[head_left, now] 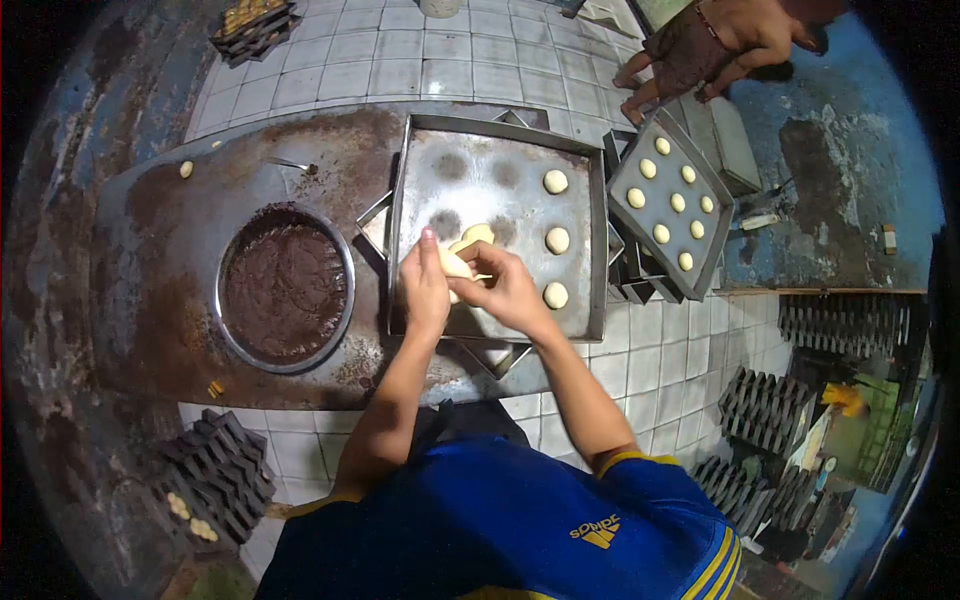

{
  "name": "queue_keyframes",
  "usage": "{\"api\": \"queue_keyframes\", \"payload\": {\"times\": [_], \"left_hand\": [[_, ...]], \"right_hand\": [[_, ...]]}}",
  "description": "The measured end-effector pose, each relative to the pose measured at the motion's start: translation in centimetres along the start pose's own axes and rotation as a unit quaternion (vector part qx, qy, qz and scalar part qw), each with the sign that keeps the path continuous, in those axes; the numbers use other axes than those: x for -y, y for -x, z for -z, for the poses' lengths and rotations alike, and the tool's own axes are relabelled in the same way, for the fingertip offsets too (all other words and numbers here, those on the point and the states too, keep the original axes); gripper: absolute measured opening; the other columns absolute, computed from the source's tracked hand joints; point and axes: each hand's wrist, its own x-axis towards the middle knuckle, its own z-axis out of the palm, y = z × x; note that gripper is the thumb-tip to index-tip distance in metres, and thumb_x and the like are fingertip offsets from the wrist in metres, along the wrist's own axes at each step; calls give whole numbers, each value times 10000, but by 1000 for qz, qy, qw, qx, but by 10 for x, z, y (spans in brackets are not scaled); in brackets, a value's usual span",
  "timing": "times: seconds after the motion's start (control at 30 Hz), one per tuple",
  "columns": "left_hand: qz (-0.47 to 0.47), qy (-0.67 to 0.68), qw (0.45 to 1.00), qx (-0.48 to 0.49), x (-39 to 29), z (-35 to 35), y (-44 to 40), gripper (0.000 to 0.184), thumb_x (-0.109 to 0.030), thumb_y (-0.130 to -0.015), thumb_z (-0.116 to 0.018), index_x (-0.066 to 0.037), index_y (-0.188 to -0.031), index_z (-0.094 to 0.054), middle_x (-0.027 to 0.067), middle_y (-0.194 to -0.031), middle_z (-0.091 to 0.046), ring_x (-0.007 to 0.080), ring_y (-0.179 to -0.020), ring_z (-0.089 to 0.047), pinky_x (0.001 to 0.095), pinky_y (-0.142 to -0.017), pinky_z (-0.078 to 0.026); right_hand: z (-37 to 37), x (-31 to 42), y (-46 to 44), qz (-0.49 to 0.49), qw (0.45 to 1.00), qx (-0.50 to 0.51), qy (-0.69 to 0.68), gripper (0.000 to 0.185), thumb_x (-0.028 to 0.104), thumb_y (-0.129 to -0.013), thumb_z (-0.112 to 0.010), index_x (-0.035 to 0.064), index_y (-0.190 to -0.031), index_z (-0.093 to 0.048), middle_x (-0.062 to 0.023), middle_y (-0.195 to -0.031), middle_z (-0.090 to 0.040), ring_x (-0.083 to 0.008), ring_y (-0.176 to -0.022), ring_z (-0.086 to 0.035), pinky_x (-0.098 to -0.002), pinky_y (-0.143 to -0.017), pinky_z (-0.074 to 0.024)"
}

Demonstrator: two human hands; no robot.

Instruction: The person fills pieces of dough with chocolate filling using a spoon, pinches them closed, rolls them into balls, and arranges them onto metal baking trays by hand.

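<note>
Over the metal baking tray (pixel 575 335), both my hands are closed on a piece of pale dough (pixel 455 264). My left hand (pixel 425 290) holds it from the left side with the thumb pointing up. The fingers of my right hand (pixel 512 292) pinch its right side. Part of the dough (pixel 478 234) bulges out above my fingers, and the rest is hidden by them. Along the tray's right side sit three round dough balls, one of them a middle dough ball (pixel 557 240). Left of the tray stands a metal bowl (pixel 347 300) with dark brown paste (pixel 285 290) inside.
A second tray (pixel 655 215) with several dough balls stands tilted at the right. A spoon-like utensil (pixel 288 162) and a small dough ball (pixel 186 170) lie on the worn table (pixel 150 260). Stacked dark trays (pixel 215 460) stand at lower left. Another person (pixel 735 40) bends down at upper right.
</note>
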Motion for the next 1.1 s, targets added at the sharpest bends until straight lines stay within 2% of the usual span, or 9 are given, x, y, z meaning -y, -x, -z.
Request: {"api": "queue_keyframes", "payload": {"times": [0.17,0.3,0.47,0.63,0.77,0.83,0.97,1.03,1.1], "left_hand": [[-147,-30,989,-7,-45,49,19,608,-544,-1138,-432,-19,-898,-622,54,-746,-654,129,-678,-641,282,-612,-520],[-43,268,958,89,-92,96,40,487,-525,-1132,-459,-71,-1138,-634,28,-1046,-643,123,-997,-638,273,-856,-518],[-94,188,971,111,-145,165,69,244,-231,-1082,-665,-120,-885,-574,-65,-855,-590,-1,-751,-510,194,-662,-428],[-48,259,962,78,-154,220,72,386,-464,-1079,-615,-96,-965,-640,-12,-927,-647,72,-812,-591,259,-744,-502],[-296,-148,914,237,-88,264,41,481,-331,-837,-890,-45,-1135,-645,34,-1011,-687,151,-939,-666,320,-824,-552],[-275,-66,939,197,-77,266,71,478,-104,-745,-903,-20,-1174,-709,97,-1130,-743,216,-1034,-716,345,-887,-580],[-211,-201,920,264,-64,313,82,693,-111,-770,-915,-10,-1369,-582,140,-1259,-724,233,-1153,-702,374,-999,-554],[16,-259,966,0,-61,327,93,634,-18,-832,-835,43,-1386,-533,165,-1266,-710,246,-1180,-691,373,-1040,-537],[-88,-293,952,23,-42,372,89,544,5,-859,-787,45,-1351,-557,156,-1250,-713,246,-1155,-695,373,-1018,-544]], "right_hand": [[-91,36,-2,75,984,-130,-94,269,184,-967,-793,-15,-1075,-649,-31,-918,-694,-85,-866,-640,-268,-780,-536],[-150,70,-17,111,961,-197,-159,187,152,-982,-773,-24,-976,-710,-43,-852,-737,-69,-749,-649,-237,-657,-513],[-196,109,-15,100,976,-143,-131,193,144,-983,-767,-44,-939,-771,-26,-814,-748,-58,-750,-641,-240,-645,-502],[-235,136,-14,32,982,-61,-173,290,242,-1044,-720,-34,-983,-783,-6,-822,-743,-47,-735,-629,-232,-626,-490],[-239,150,-3,4,993,106,-49,347,300,-1064,-675,-17,-1165,-776,-57,-919,-727,-105,-791,-655,-288,-669,-511],[-241,138,0,-7,995,41,91,365,323,-1065,-660,-6,-1177,-773,-96,-904,-707,-162,-805,-665,-324,-694,-517],[-248,12,18,-82,971,-24,222,439,407,-1062,-622,7,-1157,-777,-223,-984,-697,-387,-946,-711,-437,-817,-551],[-269,-92,53,-120,906,27,405,400,331,-1051,-628,-20,-1208,-739,-245,-1107,-701,-432,-1053,-710,-481,-908,-565],[-292,-199,95,-197,824,104,521,432,347,-1047,-628,-1,-1303,-619,-238,-1125,-725,-440,-1005,-725,-523,-821,-584]]}}
